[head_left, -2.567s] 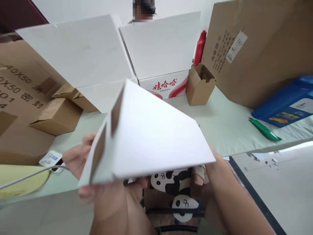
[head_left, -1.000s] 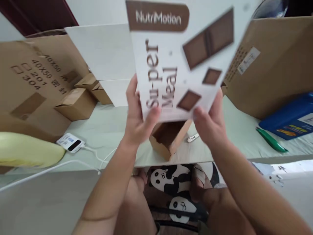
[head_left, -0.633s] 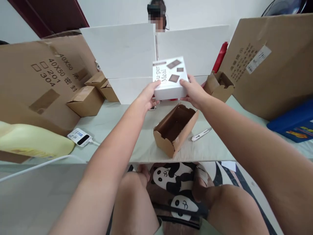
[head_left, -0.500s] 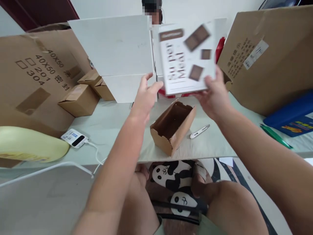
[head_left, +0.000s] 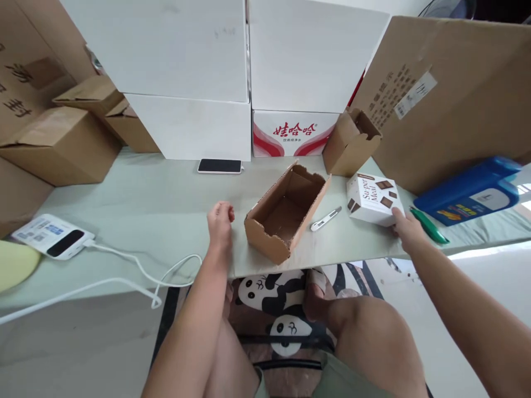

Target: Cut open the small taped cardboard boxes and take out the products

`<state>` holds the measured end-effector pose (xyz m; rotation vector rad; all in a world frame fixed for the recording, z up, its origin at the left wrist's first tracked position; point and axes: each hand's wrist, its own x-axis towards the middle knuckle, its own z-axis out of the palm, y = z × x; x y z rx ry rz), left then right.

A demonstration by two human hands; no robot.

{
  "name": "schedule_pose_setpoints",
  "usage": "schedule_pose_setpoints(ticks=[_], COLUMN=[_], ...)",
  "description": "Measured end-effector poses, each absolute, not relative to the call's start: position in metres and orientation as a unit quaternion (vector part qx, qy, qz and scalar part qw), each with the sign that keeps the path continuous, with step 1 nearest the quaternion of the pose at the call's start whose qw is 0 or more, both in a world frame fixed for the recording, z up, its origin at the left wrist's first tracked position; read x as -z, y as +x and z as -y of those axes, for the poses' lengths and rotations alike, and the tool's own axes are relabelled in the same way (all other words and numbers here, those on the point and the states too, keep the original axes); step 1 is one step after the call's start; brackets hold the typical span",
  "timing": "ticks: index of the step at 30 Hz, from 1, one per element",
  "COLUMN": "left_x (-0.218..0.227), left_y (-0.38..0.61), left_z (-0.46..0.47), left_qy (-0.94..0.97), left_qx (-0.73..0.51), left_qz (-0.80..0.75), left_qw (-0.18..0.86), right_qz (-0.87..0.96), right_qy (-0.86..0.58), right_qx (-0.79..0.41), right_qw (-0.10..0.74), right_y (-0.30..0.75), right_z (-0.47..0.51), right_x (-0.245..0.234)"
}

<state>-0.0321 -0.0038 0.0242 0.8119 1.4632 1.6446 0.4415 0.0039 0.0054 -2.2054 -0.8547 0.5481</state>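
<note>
A small white "Super Meal" box (head_left: 375, 202) printed with chocolate squares lies on the table to the right. At its near right corner, my right hand (head_left: 406, 226) grips it, the thumb on the edge and the other fingers partly hidden. My left hand (head_left: 220, 220) rests on the table in a loose fist, with nothing seen in it. Between the hands stands an open-topped cardboard box (head_left: 269, 246) with ragged rims and nothing visible inside. A white utility knife (head_left: 326, 219) lies between this box and the white one.
A phone (head_left: 219, 166) lies before stacked white cartons (head_left: 186, 124). Another open cardboard box (head_left: 346, 146) stands at the back right. A blue bottle (head_left: 468, 190) and a green tool (head_left: 429, 225) lie at the right. A white device (head_left: 53, 236) with a cable is at the left.
My right hand has brought the white box down from mid-air onto the table at the right. My left hand has dropped to the table and its fingers have curled. The view has tilted downward.
</note>
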Motion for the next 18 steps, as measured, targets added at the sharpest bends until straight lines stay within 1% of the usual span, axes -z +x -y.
schedule_pose_setpoints(ticks=[4, 13, 18], left_x=[-0.024, -0.026, -0.024], left_y=[-0.028, -0.024, -0.022], left_z=[0.000, -0.009, -0.012], left_qy=[0.353, 0.357, 0.372], left_qx=[-0.630, -0.616, -0.603], left_qz=[-0.561, -0.558, -0.568], left_qw=[0.405, 0.427, 0.419], right_qz=[0.292, 0.315, 0.321], right_qy=[-0.859, -0.812, -0.794], right_qx=[-0.229, -0.296, -0.292], right_qw=[0.352, 0.393, 0.426], right_y=[0.426, 0.399, 0.394], right_z=[-0.026, -0.055, -0.077], right_x=[-0.006, -0.017, -0.020])
